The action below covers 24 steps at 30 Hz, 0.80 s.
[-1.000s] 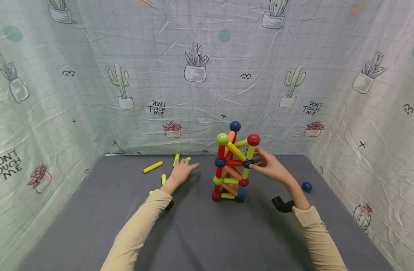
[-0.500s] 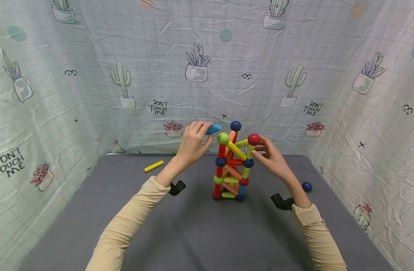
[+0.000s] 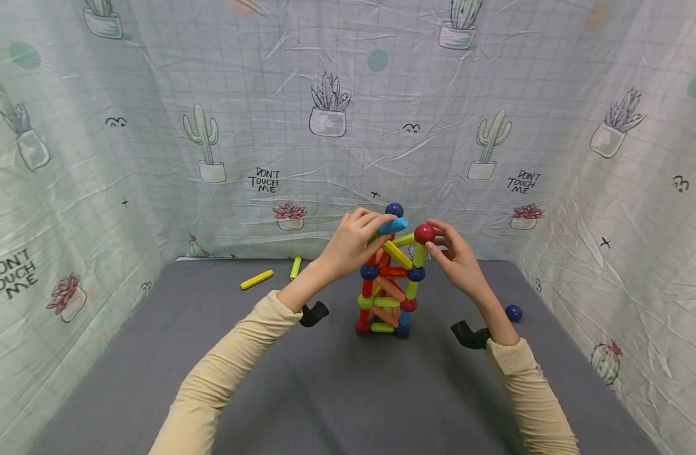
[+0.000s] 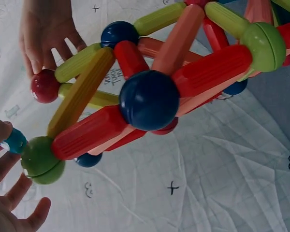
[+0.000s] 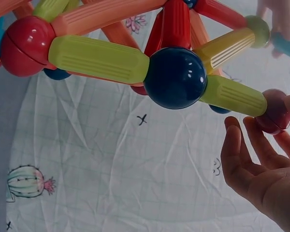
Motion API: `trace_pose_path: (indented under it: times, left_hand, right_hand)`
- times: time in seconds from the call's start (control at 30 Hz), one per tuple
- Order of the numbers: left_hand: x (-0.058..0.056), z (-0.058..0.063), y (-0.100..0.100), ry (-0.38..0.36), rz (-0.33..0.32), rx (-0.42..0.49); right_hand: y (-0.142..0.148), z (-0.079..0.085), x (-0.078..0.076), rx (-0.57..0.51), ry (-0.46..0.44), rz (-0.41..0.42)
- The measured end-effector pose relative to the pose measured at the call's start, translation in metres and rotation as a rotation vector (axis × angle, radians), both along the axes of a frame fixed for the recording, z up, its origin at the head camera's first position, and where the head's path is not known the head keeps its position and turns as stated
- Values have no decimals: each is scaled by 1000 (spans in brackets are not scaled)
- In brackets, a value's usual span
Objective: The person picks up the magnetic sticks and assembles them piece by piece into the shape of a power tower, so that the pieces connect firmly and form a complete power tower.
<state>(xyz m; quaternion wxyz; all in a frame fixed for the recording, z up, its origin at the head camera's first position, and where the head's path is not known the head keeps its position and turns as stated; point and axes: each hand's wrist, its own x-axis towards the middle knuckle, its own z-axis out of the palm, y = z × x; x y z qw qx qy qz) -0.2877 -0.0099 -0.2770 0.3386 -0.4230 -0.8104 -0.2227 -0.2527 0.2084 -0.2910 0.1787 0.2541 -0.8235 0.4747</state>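
Observation:
A tower of magnetic rods and balls (image 3: 393, 273) stands upright on the table. My left hand (image 3: 348, 246) pinches a light-blue magnetic rod (image 3: 396, 225) at the tower's upper left. In the left wrist view, the rod's end (image 4: 14, 142) is at the top green ball (image 4: 43, 160); whether they touch I cannot tell. That green ball is mostly hidden by my left hand in the head view. My right hand (image 3: 457, 258) holds the top red ball (image 3: 424, 233) between thumb and fingers, the ball sitting on a lime rod (image 5: 237, 95). A dark-blue ball (image 3: 394, 210) tops the rear.
On the left part of the table lie a yellow rod (image 3: 256, 279) and a lime rod (image 3: 296, 268). A loose dark-blue ball (image 3: 514, 313) rests to the right. A printed cloth (image 3: 256, 126) hangs behind and at both sides.
My left hand has lifted the light-blue rod from the table and carried it rightward to the tower's top. My right hand has moved up from the middle blue ball to the top red ball.

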Motion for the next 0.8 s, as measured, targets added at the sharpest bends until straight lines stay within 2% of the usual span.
trace_pose_path:
  times: [0.1,0.2,0.4,0.47,0.57,0.67,0.8]
  left_hand:
    - [-2,-2,0,20,4,-15]
    - [-1,-2,2,85,48,-74]
    - [4,0,14,276,230,-274]
    - [6,-1,18,316,290,-326]
    - [7,-1,22,336,350,-369]
    - [6,-2,23,324,347,-350]
    - [6,-3,13,276,270,-232]
  right_hand:
    - [0,1,1,9,-1,0]
    - [1,0,1,7,2,5]
    - [2,-2,1,6,22,4]
    - [3,-3,-1,-3,30,11]
    - [6,-9,-6,-19,39,27]
    - [10,-17,-15,-28,43,37]
    - [15,-28,-23,-11,21,39]
